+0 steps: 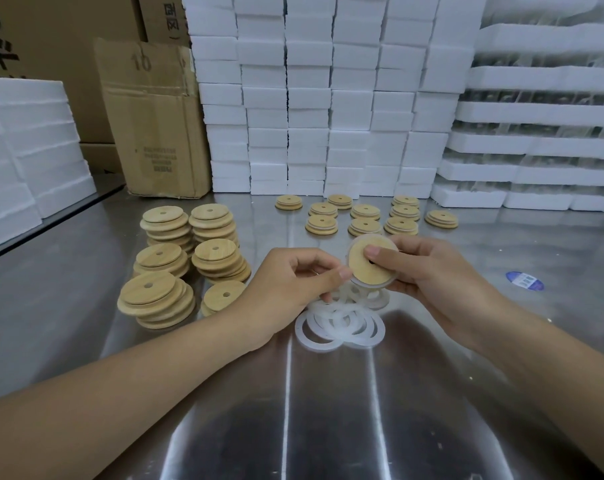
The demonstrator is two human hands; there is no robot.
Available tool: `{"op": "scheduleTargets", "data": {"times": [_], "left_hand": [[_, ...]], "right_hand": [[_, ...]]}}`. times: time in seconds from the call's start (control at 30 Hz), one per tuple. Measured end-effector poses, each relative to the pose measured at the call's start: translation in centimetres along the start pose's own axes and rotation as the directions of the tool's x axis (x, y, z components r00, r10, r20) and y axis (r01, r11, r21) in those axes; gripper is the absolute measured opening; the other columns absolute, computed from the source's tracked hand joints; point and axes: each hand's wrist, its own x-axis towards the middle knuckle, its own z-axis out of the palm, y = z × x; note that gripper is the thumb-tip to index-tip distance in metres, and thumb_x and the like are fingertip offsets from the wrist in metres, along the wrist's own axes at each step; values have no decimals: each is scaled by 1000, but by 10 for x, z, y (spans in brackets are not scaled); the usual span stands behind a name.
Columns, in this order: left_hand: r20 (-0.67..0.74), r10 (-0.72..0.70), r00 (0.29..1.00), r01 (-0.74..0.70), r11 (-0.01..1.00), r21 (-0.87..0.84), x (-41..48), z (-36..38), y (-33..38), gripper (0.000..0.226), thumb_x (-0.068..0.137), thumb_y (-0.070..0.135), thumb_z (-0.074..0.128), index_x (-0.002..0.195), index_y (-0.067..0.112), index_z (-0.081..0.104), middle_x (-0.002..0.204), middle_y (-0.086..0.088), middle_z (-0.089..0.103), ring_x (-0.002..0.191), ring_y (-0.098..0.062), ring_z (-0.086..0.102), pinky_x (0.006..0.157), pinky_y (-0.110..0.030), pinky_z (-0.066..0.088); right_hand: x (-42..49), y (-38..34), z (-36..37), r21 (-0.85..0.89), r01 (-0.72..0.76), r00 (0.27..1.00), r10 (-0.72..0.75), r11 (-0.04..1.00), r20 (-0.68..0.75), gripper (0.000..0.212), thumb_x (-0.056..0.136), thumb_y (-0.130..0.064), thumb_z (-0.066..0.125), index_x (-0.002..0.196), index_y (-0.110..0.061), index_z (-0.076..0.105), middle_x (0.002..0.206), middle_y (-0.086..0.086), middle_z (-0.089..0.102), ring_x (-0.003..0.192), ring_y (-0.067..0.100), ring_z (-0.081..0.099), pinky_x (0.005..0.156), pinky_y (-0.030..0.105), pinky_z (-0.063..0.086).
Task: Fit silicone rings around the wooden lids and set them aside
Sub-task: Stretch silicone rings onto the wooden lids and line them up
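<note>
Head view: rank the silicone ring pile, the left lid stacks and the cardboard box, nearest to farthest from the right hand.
1. silicone ring pile, on the table just below the right hand.
2. left lid stacks, across on the left.
3. cardboard box, far back left.

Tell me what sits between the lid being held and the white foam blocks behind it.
In the head view, a cluster of low lid stacks sits there on the steel table, beyond the held lid and in front of the foam blocks.
</note>
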Motion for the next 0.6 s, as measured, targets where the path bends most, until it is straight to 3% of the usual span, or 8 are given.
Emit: {"op": "scheduleTargets", "data": {"times": [0.13, 0.33, 0.43, 0.6], "left_hand": [[8, -26, 1000, 26, 996, -88, 0, -3, 2, 10, 87, 27, 85, 92, 19, 84, 80, 1, 74, 67, -13, 64, 63, -19, 53], [4, -21, 1000, 22, 990, -140, 0, -4, 4, 13, 82, 31, 87, 88, 20, 82, 75, 6, 71, 60, -7, 61, 52, -11, 44], [8, -27, 1000, 28, 988, -153, 1, -6, 4, 18, 78, 35, 91, 88, 23, 81, 78, 4, 71, 63, -8, 62, 56, -14, 48], [2, -22, 1000, 22, 989, -146, 2, -6, 3, 14, 81, 31, 91, 90, 24, 82, 81, 3, 73, 64, -9, 62, 58, -16, 49]], "right_hand": [[0, -1, 0, -11, 0, 1000, 0, 1000, 8, 31, 84, -29, 79, 109, -10, 80, 106, 16, 80, 98, 26, 76, 85, 26, 62], [0, -3, -1, -3, 14, 999, -14, 1000, 35, 37, 81, -31, 79, 110, -7, 77, 108, 19, 79, 97, 28, 73, 85, 28, 60], [-2, -3, -1, 3, 14, 998, -14, 1000, 67, 37, 82, -32, 79, 112, -10, 77, 110, 19, 78, 100, 30, 73, 95, 36, 58], [-2, -3, 1, -7, 27, 999, -27, 1000, 46, 37, 82, -34, 78, 112, -11, 78, 109, 17, 79, 108, 37, 74, 99, 39, 57]]}}
